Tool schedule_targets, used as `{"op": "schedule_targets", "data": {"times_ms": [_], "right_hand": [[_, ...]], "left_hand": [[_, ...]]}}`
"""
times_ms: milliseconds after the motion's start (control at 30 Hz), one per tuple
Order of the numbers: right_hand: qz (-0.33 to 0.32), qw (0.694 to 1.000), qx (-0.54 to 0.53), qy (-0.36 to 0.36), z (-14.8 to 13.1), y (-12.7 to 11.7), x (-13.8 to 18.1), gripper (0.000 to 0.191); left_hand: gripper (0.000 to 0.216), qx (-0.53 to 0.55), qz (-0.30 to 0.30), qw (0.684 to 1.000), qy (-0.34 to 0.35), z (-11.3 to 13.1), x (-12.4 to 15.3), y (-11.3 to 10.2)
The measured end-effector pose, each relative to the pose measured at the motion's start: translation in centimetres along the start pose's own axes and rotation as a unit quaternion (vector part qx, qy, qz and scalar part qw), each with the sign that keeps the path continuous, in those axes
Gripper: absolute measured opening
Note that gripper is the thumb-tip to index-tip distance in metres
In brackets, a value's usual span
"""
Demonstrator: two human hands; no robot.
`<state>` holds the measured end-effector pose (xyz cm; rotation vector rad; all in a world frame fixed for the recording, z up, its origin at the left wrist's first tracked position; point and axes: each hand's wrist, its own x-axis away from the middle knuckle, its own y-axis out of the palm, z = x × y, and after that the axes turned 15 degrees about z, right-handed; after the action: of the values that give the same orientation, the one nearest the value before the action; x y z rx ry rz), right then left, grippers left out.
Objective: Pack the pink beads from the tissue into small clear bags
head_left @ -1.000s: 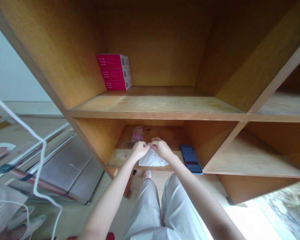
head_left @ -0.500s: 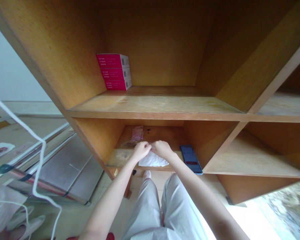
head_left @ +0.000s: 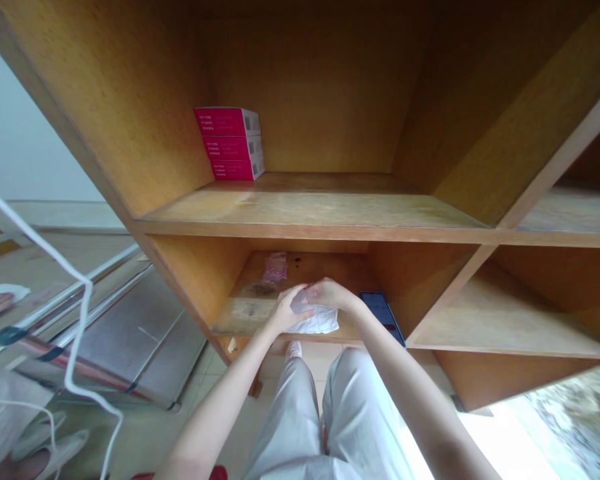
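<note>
A thin, crumpled white bag, apparently plastic, lies at the front of the lower shelf, partly hidden by my hands. My left hand curves around its left side, thumb stretched below and fingers above, with translucent material between them. My right hand bends its fingers over the bag's upper edge, close to the left fingertips. Just behind sits a small clear packet with pink contents. To the right of my right hand lies a dark phone, screen up.
Several pink-and-white boxes are stacked on the upper shelf. A wooden divider bounds the lower compartment on the right. At left are a white cable, a metal-framed panel and part of another person.
My hands were closed fists side by side on the bag. Now the left thumb and fingers have spread around it, and the right fingers have loosened and reach over its top.
</note>
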<state>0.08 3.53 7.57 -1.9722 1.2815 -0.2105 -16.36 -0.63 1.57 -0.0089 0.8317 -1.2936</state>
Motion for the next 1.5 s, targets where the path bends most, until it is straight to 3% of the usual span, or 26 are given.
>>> {"op": "schedule_targets", "data": {"times_ms": [200, 433, 633, 967, 1167, 1233, 1367, 1500], "right_hand": [[-0.052, 0.993, -0.102, 0.009, 1.0, -0.1, 0.2, 0.029], [-0.054, 0.988, -0.145, 0.024, 1.8, 0.1, 0.4, 0.034], [-0.061, 0.983, -0.171, 0.036, 2.2, 0.6, 0.3, 0.034], [-0.052, 0.976, -0.184, 0.106, 2.0, 0.9, 0.6, 0.028], [0.008, 0.950, -0.265, 0.165, 2.6, 0.6, 1.4, 0.031], [0.068, 0.931, -0.300, 0.198, 3.0, 1.1, 1.3, 0.033], [0.257, 0.861, -0.365, 0.243, 3.8, 3.9, 0.6, 0.037], [0.311, 0.831, -0.394, 0.241, 4.0, 7.5, -0.5, 0.043]], "left_hand": [[0.059, 0.051, 0.031, 0.998, -0.011, 0.1, 0.0, 0.8], [0.066, -0.004, 0.020, 1.000, -0.003, 0.9, -0.1, 0.7], [0.063, -0.016, 0.037, 0.999, 0.024, 0.8, -0.1, 0.8], [0.050, 0.004, 0.042, 0.999, -0.005, 0.8, -0.1, 0.4], [0.047, 0.016, 0.027, 0.999, -0.017, -0.8, -0.2, -0.6], [0.048, 0.003, 0.021, 1.000, -0.022, -1.4, -0.2, -1.0], [0.048, -0.021, -0.003, 1.000, -0.014, -2.1, -0.3, -1.7], [0.047, -0.024, -0.029, 0.999, -0.013, -2.4, -0.2, -2.1]]}}
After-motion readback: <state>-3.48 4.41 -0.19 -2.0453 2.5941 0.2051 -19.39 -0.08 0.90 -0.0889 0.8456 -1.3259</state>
